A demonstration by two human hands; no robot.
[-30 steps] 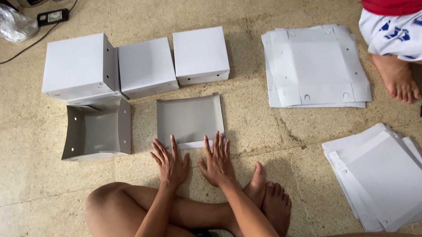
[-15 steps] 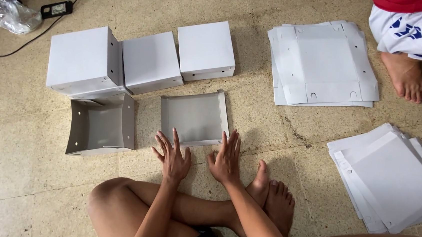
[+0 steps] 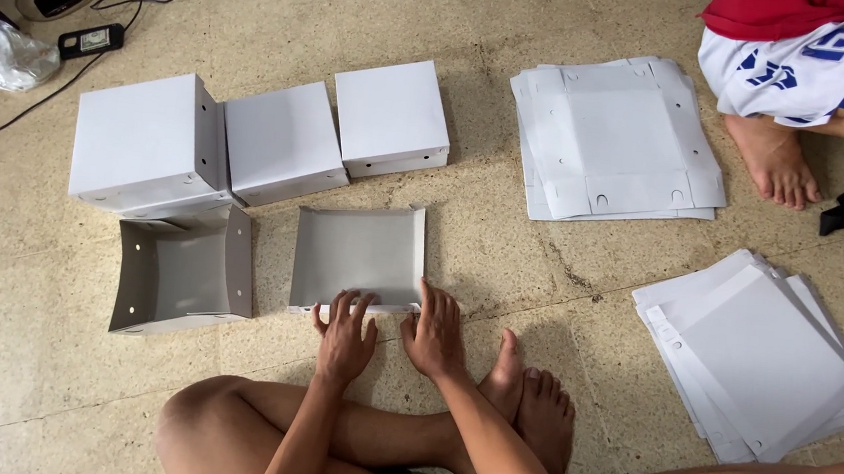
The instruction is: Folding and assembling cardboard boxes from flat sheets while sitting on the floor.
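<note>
Speckled beige stone floor [image 3: 562, 248] fills the frame. At upper right lies a stack of flat white cardboard sheets [image 3: 619, 137]; at centre a shallow grey cardboard tray with half-folded sides [image 3: 358, 257]. The left hand [image 3: 346, 333] and right hand [image 3: 435, 330] lie palm-down, fingers spread, pressing the tray's near edge, gripping nothing. A second ago both hands rested on bare floor just short of it.

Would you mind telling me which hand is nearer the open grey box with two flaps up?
Left. The left hand is beside the open grey box; the right hand is farther right.
</note>
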